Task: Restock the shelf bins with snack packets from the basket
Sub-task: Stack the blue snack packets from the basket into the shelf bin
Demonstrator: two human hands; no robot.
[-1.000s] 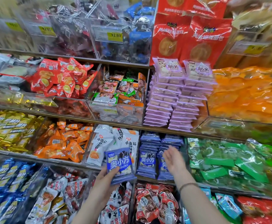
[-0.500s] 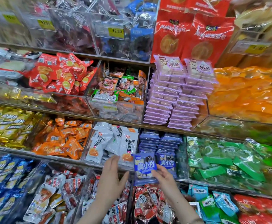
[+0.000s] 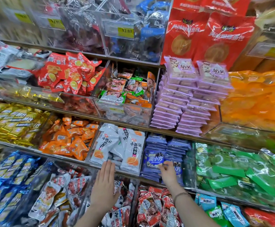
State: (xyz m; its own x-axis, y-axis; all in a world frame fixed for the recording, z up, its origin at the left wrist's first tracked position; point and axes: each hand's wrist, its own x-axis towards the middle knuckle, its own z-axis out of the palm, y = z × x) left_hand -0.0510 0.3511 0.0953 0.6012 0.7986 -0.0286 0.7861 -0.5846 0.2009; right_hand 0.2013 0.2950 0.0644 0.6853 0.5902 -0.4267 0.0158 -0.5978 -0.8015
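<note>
A blue snack packet (image 3: 154,159) with white lettering stands at the front of the bin of stacked blue packets (image 3: 177,145) on the third shelf. My right hand (image 3: 168,173) pinches this packet's lower right edge, fingers curled, a bracelet on the wrist. My left hand (image 3: 105,184) hovers flat with straight fingers and holds nothing, its fingertips at the front rim of the white packet bin (image 3: 117,149). The basket is not in view.
Clear bins fill four shelves: orange packets (image 3: 68,138), gold packets (image 3: 7,122), green packets (image 3: 241,167), purple stacks (image 3: 187,102), red bags (image 3: 71,74). Below my hands lie red packets (image 3: 156,205) and white sausage packets (image 3: 56,195).
The blue packet passed from my left hand to my right, which then moved it up into the blue bin. My left hand let go and stayed open below the white packets.
</note>
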